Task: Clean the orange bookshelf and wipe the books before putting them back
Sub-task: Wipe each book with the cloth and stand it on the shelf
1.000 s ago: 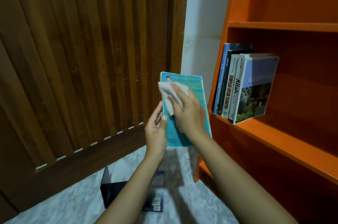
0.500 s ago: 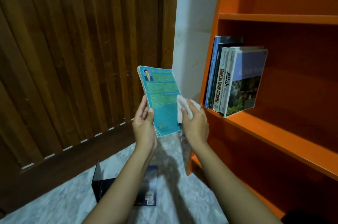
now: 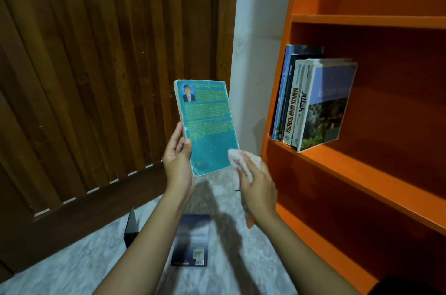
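Head view: left hand (image 3: 178, 162) grips the worn teal book (image 3: 207, 126), right hand (image 3: 259, 188) clutches a white cloth (image 3: 241, 159) against its corner.

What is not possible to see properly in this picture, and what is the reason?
Head view only:
- teal book: front cover faces away; yellow print too small to read.
- cloth: mostly covered by the right hand.
- dark book on the floor: partly behind the left forearm.
- orange bookshelf: cut off by the top and right edges.
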Demonstrator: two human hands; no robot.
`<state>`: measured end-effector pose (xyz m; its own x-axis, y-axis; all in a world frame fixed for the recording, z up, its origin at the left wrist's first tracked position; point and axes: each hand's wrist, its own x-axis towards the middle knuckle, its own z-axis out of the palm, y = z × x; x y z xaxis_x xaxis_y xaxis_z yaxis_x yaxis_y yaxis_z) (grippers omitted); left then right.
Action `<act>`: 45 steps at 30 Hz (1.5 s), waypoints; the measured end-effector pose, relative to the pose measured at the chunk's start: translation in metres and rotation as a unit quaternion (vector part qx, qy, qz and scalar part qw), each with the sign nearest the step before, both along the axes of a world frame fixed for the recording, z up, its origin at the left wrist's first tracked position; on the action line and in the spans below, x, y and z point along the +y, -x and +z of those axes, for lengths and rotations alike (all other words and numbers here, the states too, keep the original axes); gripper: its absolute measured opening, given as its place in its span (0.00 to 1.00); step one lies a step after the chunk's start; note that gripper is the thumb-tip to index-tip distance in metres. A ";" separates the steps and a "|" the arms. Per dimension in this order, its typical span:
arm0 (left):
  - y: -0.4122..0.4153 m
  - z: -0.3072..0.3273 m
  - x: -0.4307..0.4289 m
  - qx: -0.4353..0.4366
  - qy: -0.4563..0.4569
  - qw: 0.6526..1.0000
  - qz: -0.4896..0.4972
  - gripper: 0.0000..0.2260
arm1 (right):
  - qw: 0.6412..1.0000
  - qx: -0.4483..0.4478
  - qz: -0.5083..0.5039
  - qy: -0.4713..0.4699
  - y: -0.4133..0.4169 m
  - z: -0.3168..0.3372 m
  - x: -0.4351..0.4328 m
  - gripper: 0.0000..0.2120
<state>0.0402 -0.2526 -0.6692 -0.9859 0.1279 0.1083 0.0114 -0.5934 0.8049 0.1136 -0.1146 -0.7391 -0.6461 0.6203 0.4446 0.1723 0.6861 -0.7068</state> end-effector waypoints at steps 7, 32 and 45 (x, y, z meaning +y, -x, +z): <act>0.002 -0.008 -0.011 0.006 0.045 0.999 -0.022 0.17 | 0.944 0.231 0.032 0.233 0.001 0.033 0.020 0.14; -0.014 -0.008 -0.002 0.046 0.007 0.994 -0.101 0.16 | 0.984 0.138 0.035 -0.105 0.004 0.041 -0.004 0.17; -0.015 -0.014 -0.005 0.019 0.001 0.997 -0.079 0.16 | 0.930 0.240 0.103 0.259 -0.002 0.041 0.024 0.15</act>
<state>0.0548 -0.2578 -0.6833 -0.9488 0.2810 0.1441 -0.0516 -0.5882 0.8071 0.1158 -0.0904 -0.6985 -0.5798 0.7168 0.3874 -0.3449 0.2149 -0.9137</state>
